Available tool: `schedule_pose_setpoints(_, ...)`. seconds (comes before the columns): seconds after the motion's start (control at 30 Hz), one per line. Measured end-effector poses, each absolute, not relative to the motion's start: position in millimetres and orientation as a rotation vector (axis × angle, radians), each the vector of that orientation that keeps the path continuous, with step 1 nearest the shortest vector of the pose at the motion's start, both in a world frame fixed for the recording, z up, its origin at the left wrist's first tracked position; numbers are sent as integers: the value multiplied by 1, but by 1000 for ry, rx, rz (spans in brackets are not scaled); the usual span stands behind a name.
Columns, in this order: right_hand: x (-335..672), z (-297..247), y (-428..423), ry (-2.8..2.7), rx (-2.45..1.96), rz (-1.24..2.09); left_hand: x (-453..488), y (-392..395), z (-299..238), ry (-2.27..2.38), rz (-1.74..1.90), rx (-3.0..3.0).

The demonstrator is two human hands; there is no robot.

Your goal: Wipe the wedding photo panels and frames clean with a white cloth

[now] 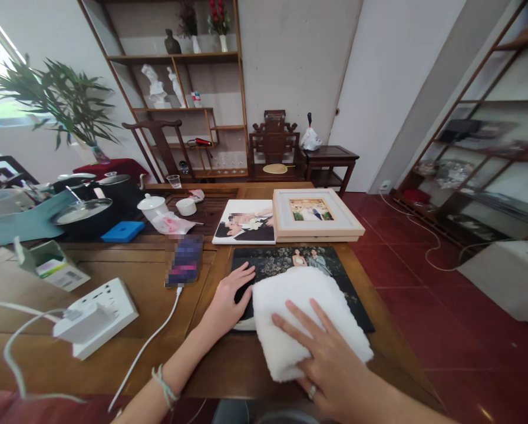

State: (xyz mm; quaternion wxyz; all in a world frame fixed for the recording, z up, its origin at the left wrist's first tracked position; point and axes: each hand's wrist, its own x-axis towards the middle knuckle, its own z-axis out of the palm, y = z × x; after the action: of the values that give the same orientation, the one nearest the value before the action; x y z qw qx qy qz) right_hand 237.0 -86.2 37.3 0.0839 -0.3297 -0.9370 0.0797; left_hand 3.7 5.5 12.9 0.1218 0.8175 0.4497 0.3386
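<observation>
A dark photo panel (268,262), printed with a couple in wedding clothes, lies flat on the wooden table. A folded, fluffy white towel (286,294) covers its lower right part and hangs past its near edge. My right hand (321,347) grips the towel from above with its fingers spread across it and a ring on one finger. Along the panel's left edge rests my left hand (231,297), open, fingers stretched out and the thumb close to the towel. Beyond the panel are a white photo panel (246,232) and a light wooden picture frame (319,235).
On the left stand a power strip (107,321) with cables, a small opened box (54,265), a phone (184,262), a blue box (122,231), a white lidded teapot (152,205) and black pots (85,215). The table's right edge (405,353) borders a red tiled floor.
</observation>
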Motion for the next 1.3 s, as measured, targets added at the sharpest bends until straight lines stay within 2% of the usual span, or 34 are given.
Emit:
schedule_pose_setpoints(0.4,234,39,14,-2564,-1338,92,4,3,14,1318,987,2345)
schedule_pose_setpoints(0.53,223,35,-4,-2568,-1346,110,5,3,14,1326,987,2339)
schedule_pose_setpoints(0.8,223,43,-88,-2820,-1039,350,2,4,15,1281,959,2356)
schedule_pose_setpoints(0.93,233,48,-72,-2774,-1077,369,3,5,14,1300,953,2333)
schedule_pose_setpoints(1.1,234,42,-22,-2565,-1326,246,4,2,14,1336,969,2247)
schedule_pose_setpoints(1.2,216,42,1,-2503,-1473,218,4,-1,18,1337,1056,2139)
schedule_pose_setpoints(1.3,192,44,4,-2572,-1428,216,4,-4,23,1336,1180,1987)
